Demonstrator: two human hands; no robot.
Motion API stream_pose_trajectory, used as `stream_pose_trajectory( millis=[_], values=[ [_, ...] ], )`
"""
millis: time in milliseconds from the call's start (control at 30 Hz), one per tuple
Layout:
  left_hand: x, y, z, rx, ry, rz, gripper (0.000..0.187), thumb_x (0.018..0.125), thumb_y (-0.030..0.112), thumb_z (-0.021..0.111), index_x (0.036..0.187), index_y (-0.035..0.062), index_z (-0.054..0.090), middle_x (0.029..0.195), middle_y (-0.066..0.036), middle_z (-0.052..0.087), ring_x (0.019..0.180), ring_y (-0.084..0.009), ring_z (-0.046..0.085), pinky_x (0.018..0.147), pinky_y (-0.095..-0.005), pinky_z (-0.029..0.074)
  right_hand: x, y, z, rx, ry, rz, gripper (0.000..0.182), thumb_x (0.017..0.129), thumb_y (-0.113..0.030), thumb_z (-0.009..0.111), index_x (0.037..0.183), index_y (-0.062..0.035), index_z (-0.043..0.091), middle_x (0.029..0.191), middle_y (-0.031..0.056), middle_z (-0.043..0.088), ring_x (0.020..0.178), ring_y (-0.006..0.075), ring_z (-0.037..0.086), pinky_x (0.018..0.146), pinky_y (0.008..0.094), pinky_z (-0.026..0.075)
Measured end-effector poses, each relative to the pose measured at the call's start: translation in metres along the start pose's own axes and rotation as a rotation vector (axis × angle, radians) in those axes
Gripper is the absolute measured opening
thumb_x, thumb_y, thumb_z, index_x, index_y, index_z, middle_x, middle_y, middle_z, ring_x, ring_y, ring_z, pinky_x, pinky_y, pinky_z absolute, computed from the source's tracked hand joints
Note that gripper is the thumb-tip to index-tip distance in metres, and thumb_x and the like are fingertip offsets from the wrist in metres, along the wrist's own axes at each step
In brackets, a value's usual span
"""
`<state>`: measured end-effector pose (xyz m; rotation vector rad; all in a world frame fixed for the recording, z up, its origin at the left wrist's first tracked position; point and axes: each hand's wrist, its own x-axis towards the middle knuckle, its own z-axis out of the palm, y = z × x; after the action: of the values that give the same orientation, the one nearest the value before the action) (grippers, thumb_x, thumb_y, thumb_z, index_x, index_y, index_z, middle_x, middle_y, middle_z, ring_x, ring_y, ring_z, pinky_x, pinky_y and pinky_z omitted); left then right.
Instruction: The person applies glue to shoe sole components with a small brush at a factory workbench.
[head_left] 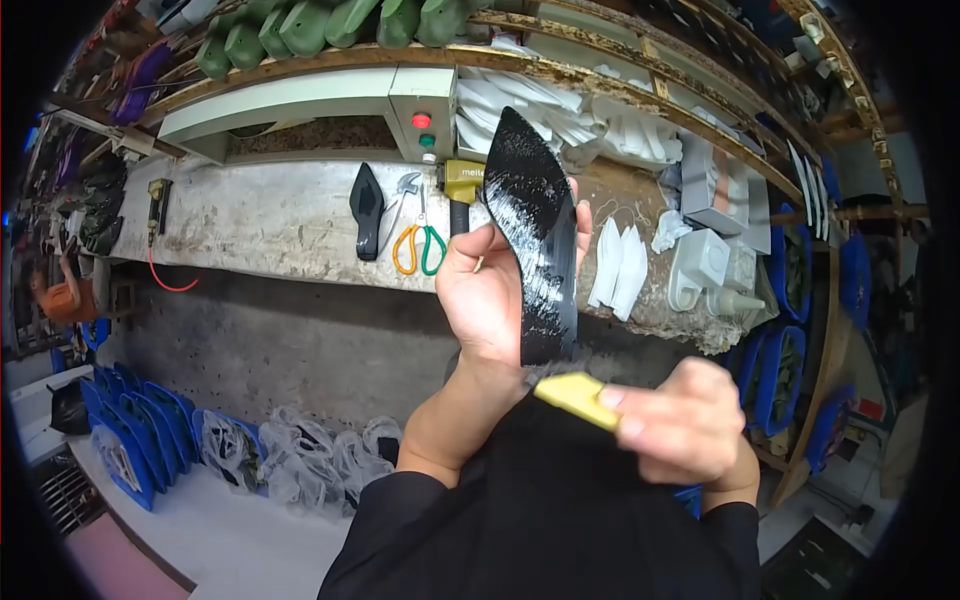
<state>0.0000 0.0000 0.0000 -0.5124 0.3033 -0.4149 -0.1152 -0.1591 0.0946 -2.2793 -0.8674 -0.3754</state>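
Observation:
My left hand (pixel 485 300) is closed round a black pointed shoe sole (pixel 540 250), held upright with its glossy, wet-looking face toward me. In my right hand (pixel 690 425), the thumb and fingers pinch a yellow brush (pixel 578 398); its greyish tip is blurred, just below the sole's heel end. Another black shoe sole (pixel 368 212) lies on the workbench (pixel 300 225). Beside it are a hammer (pixel 405 190) and scissors (pixel 420 245) with orange and green handles. Behind my left hand sits a yellow pneumatic tool (pixel 461 185), partly hidden by the sole.
White insole-like pieces (pixel 620 262) and a white plastic bottle (pixel 698 268) are on the bench's right side. A grey machine housing (pixel 390 105) with buttons stands at the back. Green shoe lasts (pixel 300 28) line the shelf above. Blue trays (pixel 135 430) and plastic bags (pixel 310 460) occupy the lower left.

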Motion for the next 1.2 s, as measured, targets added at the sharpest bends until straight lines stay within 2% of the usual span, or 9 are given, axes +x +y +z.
stream_pose_trajectory(
  millis=[133,400,467,533,800,967,1067,1133,1200],
  values=[
    [0.001,-0.002,0.005,0.054,0.023,-0.048,0.058,0.091,0.022,0.049,0.144,0.0,0.05,0.152,-0.028,0.046,0.149,-0.0437,0.032,0.122,-0.0605,0.029,0.007,0.011,-0.004,-0.027,-0.165,-0.08,0.014,0.091,-0.009,0.074,0.104,-0.0117,0.078,0.116,0.0048,0.077,0.069,0.0111,0.054,0.065,0.0219,0.044],
    [0.009,-0.034,0.066,0.026,-0.063,-0.222,0.064,0.096,0.03,0.046,0.15,-0.0038,0.042,0.156,-0.031,0.039,0.151,-0.0453,0.028,0.126,-0.0603,0.022,0.062,0.008,-0.075,-0.024,-0.128,-0.03,0.015,0.089,-0.008,0.075,0.102,-0.0134,0.077,0.115,0.0019,0.077,0.072,0.0114,0.055,0.066,0.0233,0.044],
    [-0.008,0.013,0.027,0.17,-0.068,-0.211,0.068,0.097,0.033,0.045,0.153,-0.0053,0.038,0.158,-0.033,0.036,0.152,-0.0458,0.025,0.127,-0.0597,0.019,0.026,0.031,-0.013,0.025,-0.092,-0.121,0.014,0.089,-0.008,0.075,0.102,-0.0137,0.077,0.115,0.0012,0.077,0.073,0.0114,0.055,0.066,0.0236,0.044],
    [-0.017,-0.058,0.012,0.255,-0.049,-0.191,0.07,0.098,0.035,0.044,0.154,-0.0059,0.035,0.159,-0.033,0.034,0.153,-0.0455,0.024,0.128,-0.0591,0.018,-0.03,0.038,-0.063,0.043,-0.034,-0.173,0.013,0.09,-0.008,0.075,0.102,-0.014,0.077,0.115,0.0005,0.077,0.074,0.0113,0.055,0.066,0.0238,0.044],
    [-0.014,0.012,0.054,0.342,-0.009,-0.131,0.077,0.1,0.041,0.043,0.158,-0.0074,0.026,0.161,-0.035,0.029,0.155,-0.0427,0.021,0.13,-0.0546,0.012,0.025,0.04,-0.015,0.027,-0.012,-0.351,0.011,0.092,-0.009,0.074,0.101,-0.0152,0.076,0.115,-0.0023,0.077,0.078,0.0112,0.057,0.067,0.0249,0.045],
    [-0.017,0.014,0.057,0.386,-0.049,-0.216,0.079,0.101,0.044,0.043,0.159,-0.0063,0.024,0.161,-0.032,0.032,0.153,-0.0411,0.028,0.13,-0.0527,0.015,0.035,0.04,-0.007,0.051,-0.147,-0.234,0.009,0.092,-0.009,0.075,0.097,-0.016,0.075,0.113,-0.0025,0.078,0.078,0.0119,0.057,0.067,0.0253,0.045],
    [-0.023,0.022,0.058,0.488,-0.109,-0.205,0.081,0.101,0.046,0.043,0.16,-0.0056,0.023,0.161,-0.03,0.033,0.152,-0.0405,0.031,0.129,-0.0519,0.018,0.037,0.036,-0.027,0.18,-0.11,-0.159,0.009,0.092,-0.008,0.075,0.098,-0.015,0.075,0.11,-0.0001,0.078,0.076,0.0133,0.057,0.068,0.0257,0.046],
    [-0.025,0.017,0.055,0.573,-0.164,-0.258,0.082,0.102,0.048,0.043,0.16,-0.0049,0.022,0.161,-0.029,0.035,0.151,-0.0399,0.034,0.128,-0.0512,0.02,0.064,0.045,-0.031,-0.02,0.104,-0.146,0.013,0.093,-0.008,0.074,0.104,-0.0136,0.077,0.107,0.0028,0.078,0.074,0.0126,0.057,0.068,0.0244,0.048],
    [-0.024,0.014,0.05,0.529,-0.2,-0.297,0.08,0.102,0.049,0.042,0.16,-0.0041,0.023,0.16,-0.027,0.038,0.148,-0.0383,0.038,0.126,-0.0495,0.024,0.071,0.051,-0.029,0.048,-0.112,-0.031,0.018,0.09,-0.006,0.075,0.106,-0.0123,0.078,0.104,0.005,0.078,0.071,0.0133,0.057,0.069,0.026,0.05]
  ],
)
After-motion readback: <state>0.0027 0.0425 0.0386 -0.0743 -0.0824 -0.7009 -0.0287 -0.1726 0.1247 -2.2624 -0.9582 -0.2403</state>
